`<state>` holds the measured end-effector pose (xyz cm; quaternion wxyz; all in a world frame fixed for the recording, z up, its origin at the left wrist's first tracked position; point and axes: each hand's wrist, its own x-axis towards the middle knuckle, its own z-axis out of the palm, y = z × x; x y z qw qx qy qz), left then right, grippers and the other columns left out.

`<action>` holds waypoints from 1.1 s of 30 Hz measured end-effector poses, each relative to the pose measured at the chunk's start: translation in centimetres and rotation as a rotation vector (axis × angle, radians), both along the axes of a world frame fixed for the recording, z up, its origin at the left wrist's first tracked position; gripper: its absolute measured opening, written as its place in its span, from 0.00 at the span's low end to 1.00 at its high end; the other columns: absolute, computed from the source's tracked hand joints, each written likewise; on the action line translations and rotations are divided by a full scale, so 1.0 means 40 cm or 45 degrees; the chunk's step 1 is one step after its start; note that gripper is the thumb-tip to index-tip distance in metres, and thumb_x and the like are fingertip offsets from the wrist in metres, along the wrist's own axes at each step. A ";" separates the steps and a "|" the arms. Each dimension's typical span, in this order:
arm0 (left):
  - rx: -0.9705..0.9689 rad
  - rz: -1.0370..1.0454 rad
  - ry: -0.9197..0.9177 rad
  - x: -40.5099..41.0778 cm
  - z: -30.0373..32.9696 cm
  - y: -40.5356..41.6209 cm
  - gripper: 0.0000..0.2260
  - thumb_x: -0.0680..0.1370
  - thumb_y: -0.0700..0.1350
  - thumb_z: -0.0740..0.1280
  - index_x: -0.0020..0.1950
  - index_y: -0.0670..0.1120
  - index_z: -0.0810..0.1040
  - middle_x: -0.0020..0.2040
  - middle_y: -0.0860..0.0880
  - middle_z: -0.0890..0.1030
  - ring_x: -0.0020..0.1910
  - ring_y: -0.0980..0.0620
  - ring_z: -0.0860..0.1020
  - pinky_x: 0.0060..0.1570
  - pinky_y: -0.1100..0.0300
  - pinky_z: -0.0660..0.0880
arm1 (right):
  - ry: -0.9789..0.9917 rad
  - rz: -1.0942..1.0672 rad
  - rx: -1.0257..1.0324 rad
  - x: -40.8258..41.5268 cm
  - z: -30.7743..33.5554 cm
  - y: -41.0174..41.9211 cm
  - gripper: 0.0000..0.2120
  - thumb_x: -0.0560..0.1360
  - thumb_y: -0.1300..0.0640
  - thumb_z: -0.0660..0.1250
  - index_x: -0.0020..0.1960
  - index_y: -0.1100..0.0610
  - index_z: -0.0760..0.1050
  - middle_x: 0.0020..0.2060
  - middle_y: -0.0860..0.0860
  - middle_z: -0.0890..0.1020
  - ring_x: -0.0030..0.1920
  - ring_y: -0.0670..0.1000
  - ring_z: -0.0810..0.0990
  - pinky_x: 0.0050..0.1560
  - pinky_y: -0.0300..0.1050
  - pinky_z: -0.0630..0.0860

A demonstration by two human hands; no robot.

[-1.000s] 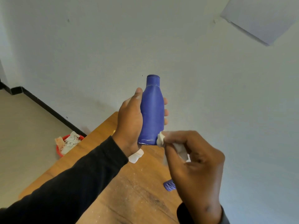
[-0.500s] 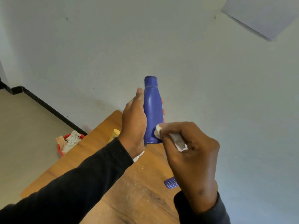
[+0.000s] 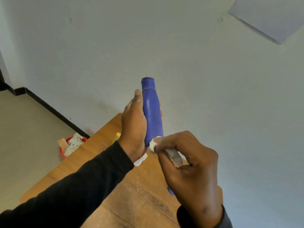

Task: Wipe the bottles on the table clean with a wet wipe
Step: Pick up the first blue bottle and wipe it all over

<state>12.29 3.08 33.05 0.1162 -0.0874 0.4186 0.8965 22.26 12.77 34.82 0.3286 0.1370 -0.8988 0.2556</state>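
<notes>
The left hand [image 3: 134,127] holds a blue bottle [image 3: 152,112] upright in the air above the far end of the bench [image 3: 92,155], thumb along the bottle's left side and fingertips wrapped round its right side. The bottle's cap end points up, toward the pale wall. The right hand [image 3: 189,163] pinches a wadded white wipe [image 3: 153,143] between thumb and fingers and presses it against the lower right side of the bottle, close to its base. The rest of the wipe trails back under the curled fingers. Both arms wear dark sleeves [image 3: 74,191].

On the wooden bench, a scrap of white paper [image 3: 140,160] lies just under the left wrist, and a small yellow thing [image 3: 117,136] peeks out to the left of that hand; what it is cannot be told. A bit of another blue thing [image 3: 170,191] shows beneath the right hand, mostly hidden. On the floor to the left of the bench stands a red bin [image 3: 63,151] filled with crumpled white wipes [image 3: 73,143].
</notes>
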 end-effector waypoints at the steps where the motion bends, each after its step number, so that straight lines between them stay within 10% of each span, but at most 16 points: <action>1: 0.003 0.006 -0.009 0.000 0.000 0.003 0.23 0.83 0.62 0.55 0.67 0.50 0.77 0.50 0.50 0.86 0.45 0.50 0.85 0.42 0.54 0.83 | 0.009 0.017 0.021 -0.002 0.000 -0.005 0.03 0.73 0.62 0.73 0.43 0.55 0.83 0.40 0.44 0.84 0.44 0.47 0.84 0.41 0.47 0.80; 19: 0.005 0.089 0.031 0.019 -0.003 0.006 0.23 0.82 0.62 0.57 0.71 0.50 0.73 0.57 0.44 0.82 0.50 0.47 0.83 0.49 0.51 0.82 | 0.013 0.072 0.075 0.005 0.009 -0.020 0.07 0.72 0.67 0.76 0.43 0.56 0.83 0.42 0.43 0.84 0.45 0.47 0.84 0.42 0.45 0.79; 25: 0.028 -0.066 0.285 0.079 -0.010 0.043 0.14 0.85 0.56 0.56 0.56 0.49 0.76 0.44 0.46 0.78 0.42 0.50 0.78 0.45 0.54 0.79 | 0.222 -0.052 -0.036 -0.040 0.028 -0.006 0.08 0.71 0.71 0.74 0.43 0.58 0.83 0.41 0.46 0.85 0.43 0.50 0.84 0.41 0.46 0.79; 33: -0.114 -0.126 0.534 0.090 -0.018 0.060 0.15 0.86 0.52 0.53 0.60 0.47 0.75 0.50 0.46 0.82 0.47 0.50 0.81 0.47 0.59 0.80 | 0.292 -0.108 -0.132 -0.073 0.071 0.030 0.07 0.73 0.70 0.73 0.44 0.59 0.83 0.42 0.48 0.86 0.45 0.50 0.85 0.44 0.49 0.81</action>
